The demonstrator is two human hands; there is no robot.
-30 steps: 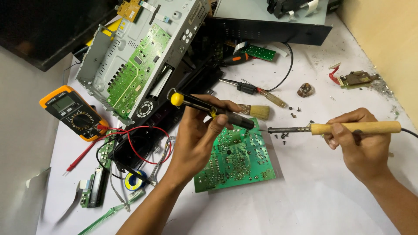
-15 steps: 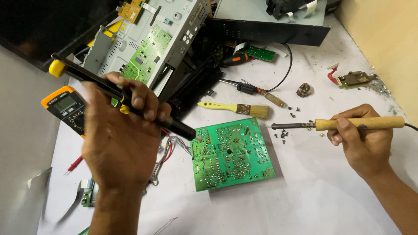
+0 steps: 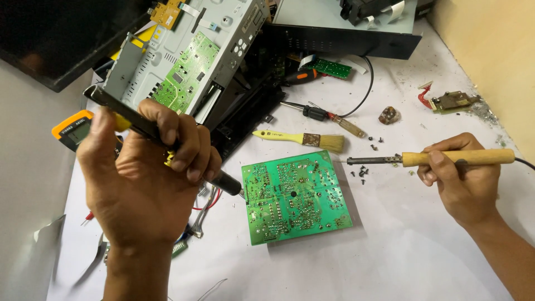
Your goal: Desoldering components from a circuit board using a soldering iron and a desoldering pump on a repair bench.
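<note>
Hands clamp tools: left grip (image 3: 147,178) around black desoldering pump (image 3: 161,139), right grip (image 3: 460,181) around soldering iron (image 3: 434,159).

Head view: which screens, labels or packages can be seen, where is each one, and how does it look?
Multimeter: far left, behind the left hand; orange case, grey screen, partly hidden.
Dark flat panel: top left corner; black, glossy, perhaps a screen.
Brush: above the green board; small dark mark on its yellow handle.
No packages show.
</note>
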